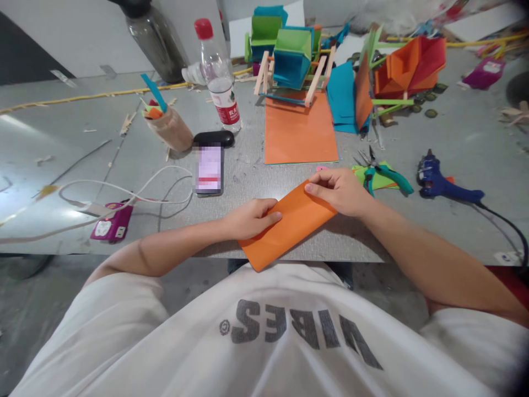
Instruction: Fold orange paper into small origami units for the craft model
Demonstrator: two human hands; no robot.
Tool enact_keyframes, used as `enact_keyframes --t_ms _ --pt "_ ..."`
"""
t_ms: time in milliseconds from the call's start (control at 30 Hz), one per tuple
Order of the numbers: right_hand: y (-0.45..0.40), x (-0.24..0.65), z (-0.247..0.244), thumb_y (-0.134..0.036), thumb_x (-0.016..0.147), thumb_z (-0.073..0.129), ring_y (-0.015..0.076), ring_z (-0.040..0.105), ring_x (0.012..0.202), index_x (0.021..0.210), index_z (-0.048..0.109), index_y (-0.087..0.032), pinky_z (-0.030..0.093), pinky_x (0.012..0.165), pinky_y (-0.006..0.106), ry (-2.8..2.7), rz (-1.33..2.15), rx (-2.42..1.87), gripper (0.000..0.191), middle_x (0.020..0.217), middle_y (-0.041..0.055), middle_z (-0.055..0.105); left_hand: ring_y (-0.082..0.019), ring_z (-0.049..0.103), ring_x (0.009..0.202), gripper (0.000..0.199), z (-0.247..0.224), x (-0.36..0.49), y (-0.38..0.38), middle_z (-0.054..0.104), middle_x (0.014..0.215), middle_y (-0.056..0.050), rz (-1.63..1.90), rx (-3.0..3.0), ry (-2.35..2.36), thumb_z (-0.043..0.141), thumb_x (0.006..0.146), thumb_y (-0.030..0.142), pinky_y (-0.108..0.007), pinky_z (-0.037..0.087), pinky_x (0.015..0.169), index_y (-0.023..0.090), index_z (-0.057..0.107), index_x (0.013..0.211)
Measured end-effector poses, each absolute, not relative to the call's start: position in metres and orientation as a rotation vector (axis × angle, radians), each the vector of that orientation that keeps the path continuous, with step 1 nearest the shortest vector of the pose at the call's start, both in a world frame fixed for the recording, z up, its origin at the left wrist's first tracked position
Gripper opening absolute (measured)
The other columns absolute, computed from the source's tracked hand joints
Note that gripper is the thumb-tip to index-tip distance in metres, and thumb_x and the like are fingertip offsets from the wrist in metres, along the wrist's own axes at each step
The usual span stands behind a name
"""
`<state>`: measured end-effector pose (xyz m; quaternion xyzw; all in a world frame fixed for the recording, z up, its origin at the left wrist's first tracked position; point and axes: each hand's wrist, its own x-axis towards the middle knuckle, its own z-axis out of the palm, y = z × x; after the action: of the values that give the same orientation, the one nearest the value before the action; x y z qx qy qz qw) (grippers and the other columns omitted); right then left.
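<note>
A folded sheet of orange paper (295, 223) lies slanted between my hands, one corner reaching past the table's front edge. My left hand (258, 216) grips its left part, thumb on top and the other fingers mostly hidden. At the upper right end, my right hand (336, 190) pinches the paper between thumb and fingers. Just beyond the hands is a flat stack of orange paper (301, 132). Beside my right hand are teal-handled pliers (382, 175), resting over some yellow-green paper.
A blue glue gun (444, 179) with a black cord lies at right. Paper-and-stick models (293, 58) stand at the back. Leftward are a phone (209, 171), a red-capped bottle (223, 91), a cup of paper strips (171, 127) and a white cable (165, 201).
</note>
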<state>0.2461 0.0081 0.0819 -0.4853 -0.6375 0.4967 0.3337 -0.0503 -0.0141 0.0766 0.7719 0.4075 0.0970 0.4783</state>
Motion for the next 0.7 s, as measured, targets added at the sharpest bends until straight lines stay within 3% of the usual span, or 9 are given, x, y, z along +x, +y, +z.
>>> enact_keyframes --t_ms 300,700 --pt "0.0036 0.2424 0.0808 -0.074 0.08 0.103 0.0245 0.069 0.074 0.083 0.086 -0.027 0.055 0.068 0.04 -1.657 1.337 -1.261 0.049 0.083 0.0055 0.082 -0.017 0.056 0.075 0.038 0.0731 -0.0472 -0.0209 0.062 0.083 0.002 0.302 1.91 0.984 0.054 0.114 0.056 -0.033 0.041 0.073 0.026 0.051 0.091" --pt "0.0037 0.2426 0.0842 -0.07 0.079 0.105 0.0249 0.071 0.078 0.081 0.089 -0.028 0.059 0.075 0.042 -1.659 1.33 -1.241 0.045 0.084 0.0051 0.084 -0.017 0.06 0.077 0.04 0.0719 -0.049 -0.0208 0.067 0.086 0.001 0.28 1.879 0.967 0.052 0.116 0.058 -0.032 0.044 0.071 0.025 0.055 0.094"
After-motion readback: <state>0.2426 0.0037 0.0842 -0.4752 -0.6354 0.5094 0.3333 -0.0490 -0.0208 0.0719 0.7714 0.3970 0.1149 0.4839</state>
